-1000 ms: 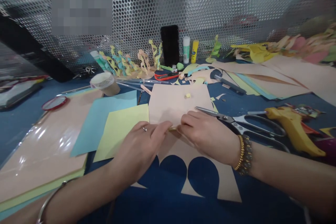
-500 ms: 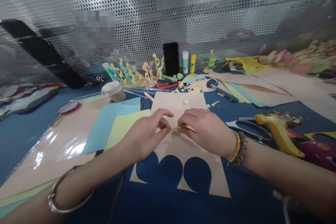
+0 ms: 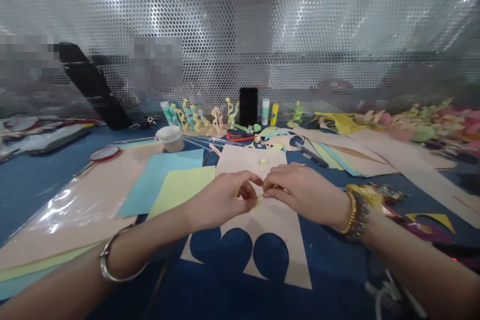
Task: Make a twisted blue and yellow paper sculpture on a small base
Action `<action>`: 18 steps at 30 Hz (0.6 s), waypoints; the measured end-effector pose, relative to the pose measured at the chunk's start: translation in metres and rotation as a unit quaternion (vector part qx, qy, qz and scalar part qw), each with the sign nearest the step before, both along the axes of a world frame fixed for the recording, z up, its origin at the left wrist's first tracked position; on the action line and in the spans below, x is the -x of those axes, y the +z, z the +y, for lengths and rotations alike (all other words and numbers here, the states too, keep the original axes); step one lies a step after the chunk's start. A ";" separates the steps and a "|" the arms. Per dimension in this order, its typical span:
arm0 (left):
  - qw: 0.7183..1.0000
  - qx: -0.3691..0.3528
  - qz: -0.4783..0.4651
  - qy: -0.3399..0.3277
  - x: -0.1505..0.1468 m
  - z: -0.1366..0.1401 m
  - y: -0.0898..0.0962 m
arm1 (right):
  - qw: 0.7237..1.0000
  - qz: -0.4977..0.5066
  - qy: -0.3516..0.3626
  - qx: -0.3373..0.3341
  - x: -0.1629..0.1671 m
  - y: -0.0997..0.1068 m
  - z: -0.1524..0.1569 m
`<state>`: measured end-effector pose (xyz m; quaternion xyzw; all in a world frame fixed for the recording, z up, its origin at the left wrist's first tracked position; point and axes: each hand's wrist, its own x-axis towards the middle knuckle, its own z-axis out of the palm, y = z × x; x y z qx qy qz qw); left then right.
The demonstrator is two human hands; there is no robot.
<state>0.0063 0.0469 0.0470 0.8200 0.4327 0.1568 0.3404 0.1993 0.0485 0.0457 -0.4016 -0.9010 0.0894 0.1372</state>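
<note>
My left hand (image 3: 227, 199) and my right hand (image 3: 305, 192) meet fingertip to fingertip above a pink paper sheet (image 3: 240, 157). Between them is a thin yellow strip (image 3: 258, 201), apparently paper, mostly hidden by the fingers. Thumb and fingers of my right hand pinch one end; those of my left hand close on the other. Round holes are cut along the sheet's near edge. On its far part lies a small pale-yellow piece (image 3: 262, 161).
Light-green paper (image 3: 183, 185), blue paper (image 3: 161, 175) and a paper cup (image 3: 170, 139) are at left. Behind stand a black phone (image 3: 248, 106), a yellow glue stick (image 3: 274, 114) and small curled paper figures (image 3: 187, 115). A yellow glue gun (image 3: 365, 194) is by my right wrist.
The camera view has tilted up and shifted. My hands have come closer together, and less of the yellow strip shows between the fingers. The scissors are now mostly hidden behind my right hand.
</note>
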 end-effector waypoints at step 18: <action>0.904 0.223 -0.362 0.036 -0.001 0.001 -0.011 | 0.852 0.418 -0.005 0.314 0.004 -0.004 -0.001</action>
